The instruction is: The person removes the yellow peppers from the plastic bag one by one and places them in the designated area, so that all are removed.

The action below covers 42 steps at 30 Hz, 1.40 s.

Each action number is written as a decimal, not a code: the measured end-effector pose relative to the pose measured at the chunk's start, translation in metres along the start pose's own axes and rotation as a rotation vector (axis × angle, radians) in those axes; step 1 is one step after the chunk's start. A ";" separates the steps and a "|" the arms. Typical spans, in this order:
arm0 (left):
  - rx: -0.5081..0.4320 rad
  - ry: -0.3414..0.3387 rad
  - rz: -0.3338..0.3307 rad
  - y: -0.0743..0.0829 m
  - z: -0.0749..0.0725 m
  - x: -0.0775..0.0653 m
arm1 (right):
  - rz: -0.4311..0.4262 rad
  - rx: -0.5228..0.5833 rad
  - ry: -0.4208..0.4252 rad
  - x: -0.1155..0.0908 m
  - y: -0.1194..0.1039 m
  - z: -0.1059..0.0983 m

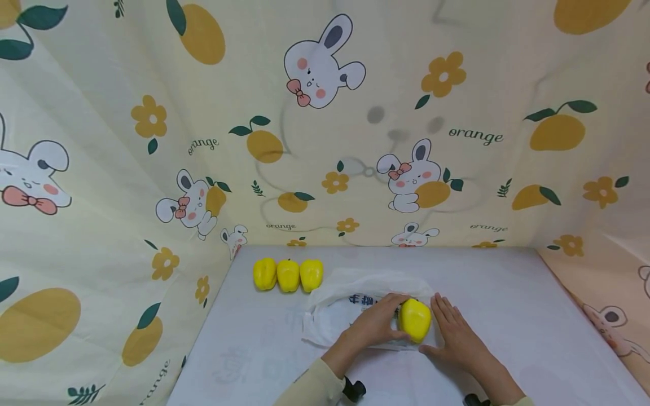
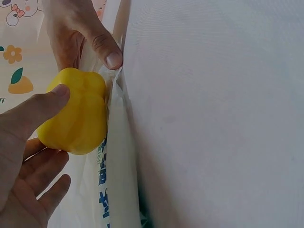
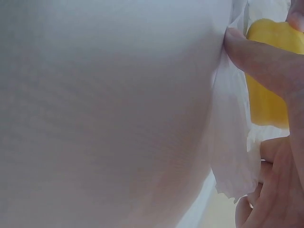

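A yellow bell pepper is held in my left hand, over the right part of a white plastic bag that lies on the table. In the left wrist view, the thumb presses one side of the pepper and the fingers support the other. My right hand is just right of the pepper, at the bag's right edge, with fingers extended. In the right wrist view, its thumb touches the bag's rim, while the far fingers are partly hidden.
Three more yellow bell peppers stand in a row at the back left of the white table, behind the bag. A printed curtain with rabbits and oranges hangs along the back and sides.
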<state>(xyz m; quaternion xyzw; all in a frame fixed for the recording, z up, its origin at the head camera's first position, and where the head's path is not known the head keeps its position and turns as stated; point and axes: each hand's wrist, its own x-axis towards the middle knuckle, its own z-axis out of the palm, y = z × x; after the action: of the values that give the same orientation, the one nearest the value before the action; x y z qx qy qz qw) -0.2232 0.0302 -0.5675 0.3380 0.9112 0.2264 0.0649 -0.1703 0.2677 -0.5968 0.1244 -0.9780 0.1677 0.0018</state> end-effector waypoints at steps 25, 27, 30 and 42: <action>-0.158 0.057 0.057 -0.005 -0.031 -0.033 | 0.010 0.018 -0.016 -0.001 -0.003 -0.003; -0.169 0.062 0.051 -0.006 -0.034 -0.036 | 0.007 0.004 -0.017 0.000 -0.003 -0.003; -0.168 0.077 0.046 -0.009 -0.039 -0.042 | 0.007 -0.008 -0.019 0.001 -0.003 -0.003; -0.193 0.148 0.021 -0.025 -0.062 -0.061 | 0.010 0.012 -0.011 0.000 -0.005 -0.003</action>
<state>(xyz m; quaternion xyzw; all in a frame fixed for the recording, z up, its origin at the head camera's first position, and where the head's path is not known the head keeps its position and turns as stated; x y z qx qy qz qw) -0.2082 -0.0483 -0.5261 0.3223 0.8837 0.3382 0.0276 -0.1689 0.2645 -0.5924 0.1204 -0.9775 0.1730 -0.0050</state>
